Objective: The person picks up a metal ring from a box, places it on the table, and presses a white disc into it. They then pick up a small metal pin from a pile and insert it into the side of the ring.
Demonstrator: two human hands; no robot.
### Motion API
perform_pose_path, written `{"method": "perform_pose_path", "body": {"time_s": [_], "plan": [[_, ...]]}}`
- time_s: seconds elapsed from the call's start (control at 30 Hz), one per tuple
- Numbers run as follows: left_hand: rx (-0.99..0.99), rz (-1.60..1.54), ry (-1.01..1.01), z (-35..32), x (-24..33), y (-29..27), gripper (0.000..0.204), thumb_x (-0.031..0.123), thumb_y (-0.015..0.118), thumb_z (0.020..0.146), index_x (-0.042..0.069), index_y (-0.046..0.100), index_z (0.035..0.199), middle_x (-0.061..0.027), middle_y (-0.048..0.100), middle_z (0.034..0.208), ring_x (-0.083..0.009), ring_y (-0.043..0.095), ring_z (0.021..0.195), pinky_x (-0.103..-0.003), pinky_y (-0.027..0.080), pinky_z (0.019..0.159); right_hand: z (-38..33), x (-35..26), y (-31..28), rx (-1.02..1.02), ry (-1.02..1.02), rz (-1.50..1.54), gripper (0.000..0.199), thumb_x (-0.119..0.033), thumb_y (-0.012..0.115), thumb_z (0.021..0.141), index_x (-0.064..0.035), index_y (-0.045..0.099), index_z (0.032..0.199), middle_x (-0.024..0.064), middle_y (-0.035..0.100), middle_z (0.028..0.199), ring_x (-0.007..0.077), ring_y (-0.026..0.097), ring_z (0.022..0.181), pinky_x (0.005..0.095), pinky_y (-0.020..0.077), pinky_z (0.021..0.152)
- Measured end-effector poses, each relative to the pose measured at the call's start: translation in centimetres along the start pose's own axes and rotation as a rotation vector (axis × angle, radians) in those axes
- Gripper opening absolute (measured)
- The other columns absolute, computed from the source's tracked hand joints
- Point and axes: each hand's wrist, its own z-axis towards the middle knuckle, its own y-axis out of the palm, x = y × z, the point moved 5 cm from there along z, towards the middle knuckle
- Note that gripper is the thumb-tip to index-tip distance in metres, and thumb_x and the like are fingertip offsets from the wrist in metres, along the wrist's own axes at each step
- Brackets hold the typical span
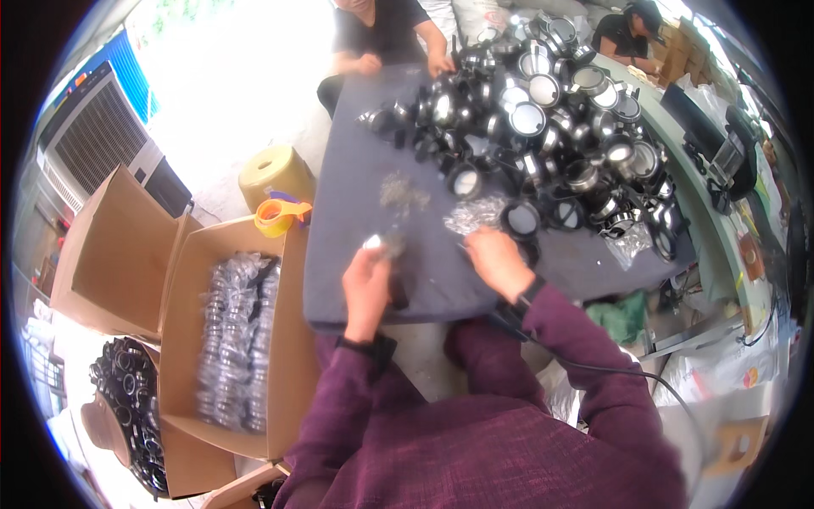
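Near the table's front edge, my left hand is closed round a blurred part with a shiny end and a dark body. To its right, my right hand is closed in a pinch; what it holds is too small to make out. Just beyond it lies a pile of small shiny silver pieces. A scatter of tiny metal bits is on the grey padded table. Beside my right hand sits a round black part with a silver rim, at the edge of a large heap of similar parts.
At my left an open cardboard box holds plastic-wrapped rows of round parts. Orange tape and a yellow roll stand by it, with an air cooler behind. A person sits across the table; another person works farther right.
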Motion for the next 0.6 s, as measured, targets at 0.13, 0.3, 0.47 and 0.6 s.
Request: {"method": "perform_pose_path", "body": {"time_s": [0.13, 0.3, 0.47, 0.6], "plan": [[-0.011, 0.017, -0.011, 0.0, 0.3, 0.1, 0.02, 0.002, 0.052, 0.091, 0.002, 0.059, 0.11, -0.0048, 0.063, 0.072, -0.0064, 0.06, 0.058, -0.019, 0.041, 0.04, 1.1, -1.4, 1.7, 0.004, -0.127, -0.302, 0.01, -0.005, 0.058, 0.075, 0.0023, 0.063, 0.08, 0.0212, 0.062, 0.08, 0.0341, 0.066, 0.07, 0.0419, 0.0536, 0.059], [0.0, 0.011, -0.01, -0.1, -0.1, -0.1, 0.02, 0.003, 0.052, 0.091, 0.002, 0.059, 0.11, -0.0046, 0.063, 0.071, -0.0065, 0.06, 0.057, -0.019, 0.041, 0.039, 2.1, -3.8, 1.6, -0.139, -0.254, -0.393, 0.014, -0.005, 0.062, 0.07, 0.0041, 0.064, 0.08, 0.0195, 0.065, 0.08, 0.0297, 0.068, 0.069, 0.0381, 0.056, 0.059], [0.001, -0.013, -0.032, -0.2, 0.0, 0.1, 0.021, 0.003, 0.051, 0.091, 0.003, 0.059, 0.11, -0.0041, 0.062, 0.07, -0.0065, 0.06, 0.057, -0.019, 0.04, 0.039, 2.6, -2.5, 1.3, -0.109, -0.28, -0.297, 0.012, -0.004, 0.059, 0.074, 0.0037, 0.062, 0.082, 0.0182, 0.064, 0.073, 0.0319, 0.066, 0.07, 0.0402, 0.0548, 0.061], [0.015, -0.002, -0.019, -0.1, 0.1, 0.1, 0.02, 0.003, 0.052, 0.09, 0.003, 0.06, 0.108, -0.0022, 0.06, 0.068, -0.0046, 0.053, 0.051, -0.019, 0.038, 0.038, 2.6, -4.8, 0.0, -0.021, -0.196, 0.353, 0.011, -0.006, 0.057, 0.077, 0.0002, 0.059, 0.086, 0.0146, 0.062, 0.069, 0.0283, 0.064, 0.066, 0.0419, 0.0482, 0.06]]}}
